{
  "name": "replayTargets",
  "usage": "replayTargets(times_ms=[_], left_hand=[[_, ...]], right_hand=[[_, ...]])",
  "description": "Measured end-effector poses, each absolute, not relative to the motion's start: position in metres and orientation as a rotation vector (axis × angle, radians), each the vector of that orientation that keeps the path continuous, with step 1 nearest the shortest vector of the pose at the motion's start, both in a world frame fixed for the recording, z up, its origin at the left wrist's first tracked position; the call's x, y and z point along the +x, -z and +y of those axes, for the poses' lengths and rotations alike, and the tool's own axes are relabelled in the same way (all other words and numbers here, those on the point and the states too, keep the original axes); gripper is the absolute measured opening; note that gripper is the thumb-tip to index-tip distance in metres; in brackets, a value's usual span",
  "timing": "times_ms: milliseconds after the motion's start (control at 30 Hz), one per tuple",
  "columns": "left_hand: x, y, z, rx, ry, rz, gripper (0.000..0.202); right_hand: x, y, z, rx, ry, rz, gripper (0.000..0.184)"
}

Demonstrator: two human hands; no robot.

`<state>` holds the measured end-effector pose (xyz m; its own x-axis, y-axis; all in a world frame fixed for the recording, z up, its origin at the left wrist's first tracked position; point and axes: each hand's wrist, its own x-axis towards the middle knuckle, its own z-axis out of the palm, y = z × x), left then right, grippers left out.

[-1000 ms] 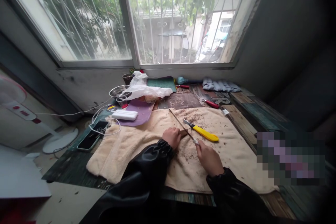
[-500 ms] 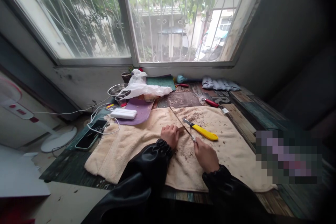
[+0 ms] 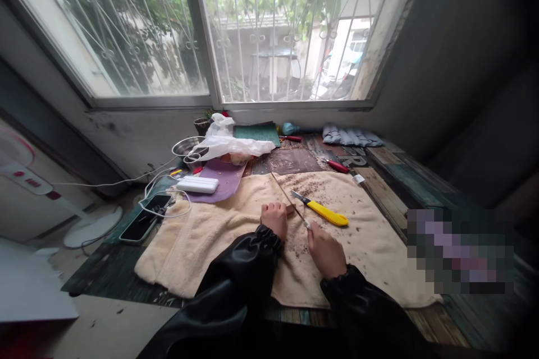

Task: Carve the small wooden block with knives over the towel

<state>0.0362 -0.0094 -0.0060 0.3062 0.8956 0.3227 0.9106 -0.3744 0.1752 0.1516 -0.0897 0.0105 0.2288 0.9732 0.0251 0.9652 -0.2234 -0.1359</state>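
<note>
My left hand (image 3: pixel 274 218) is closed around a small brown piece of wood (image 3: pixel 290 210) and presses it onto the beige towel (image 3: pixel 219 224). My right hand (image 3: pixel 325 248) is closed on the handle of a long thin tool (image 3: pixel 287 197), whose shaft slants up and away over the wood piece. Both arms wear shiny black sleeves. A yellow utility knife (image 3: pixel 324 211) lies on the towel just beyond my right hand, blade pointing left. Brown shavings are scattered over the towel around both hands.
On the table's left lie a phone (image 3: pixel 145 216) with a white cable, a white power bank (image 3: pixel 197 184) on a purple mat (image 3: pixel 225 176), a metal bowl (image 3: pixel 187 146) and a plastic bag (image 3: pixel 231 143). Red-handled tools (image 3: pixel 337 166) and grey cloth (image 3: pixel 351 136) lie at the back. A barred window rises behind.
My right hand with the thin tool has drawn slightly left and towards me, closer to the left hand. The left hand stays on the wood piece.
</note>
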Motion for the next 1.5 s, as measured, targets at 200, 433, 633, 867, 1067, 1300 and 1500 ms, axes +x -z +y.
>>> replayTargets(times_ms=[200,433,633,867,1067,1300,1500], left_hand=[[0.034,0.007,-0.011,-2.551,0.639,-1.726,0.019],[0.033,0.005,-0.011,-2.568,0.73,-1.721,0.019],[0.033,0.005,-0.01,-2.51,0.693,-1.742,0.016],[0.035,0.002,-0.012,-2.479,0.665,-1.775,0.016],[0.034,0.005,-0.011,-2.484,0.719,-1.719,0.02],[0.033,0.007,-0.009,-2.478,0.753,-1.748,0.022],[0.034,0.006,-0.009,-2.453,0.765,-1.778,0.019]], right_hand=[[0.147,-0.011,-0.09,-2.363,-0.095,-1.881,0.027],[0.145,-0.012,-0.09,-2.389,-0.122,-1.853,0.025],[0.14,-0.008,-0.092,-2.372,-0.102,-1.847,0.026],[0.132,-0.008,-0.098,-2.405,-0.147,-1.833,0.024],[0.133,-0.008,-0.092,-2.408,-0.153,-1.821,0.024],[0.13,-0.003,-0.095,-2.404,-0.19,-1.805,0.026],[0.125,0.002,-0.104,-2.406,-0.251,-1.794,0.028]])
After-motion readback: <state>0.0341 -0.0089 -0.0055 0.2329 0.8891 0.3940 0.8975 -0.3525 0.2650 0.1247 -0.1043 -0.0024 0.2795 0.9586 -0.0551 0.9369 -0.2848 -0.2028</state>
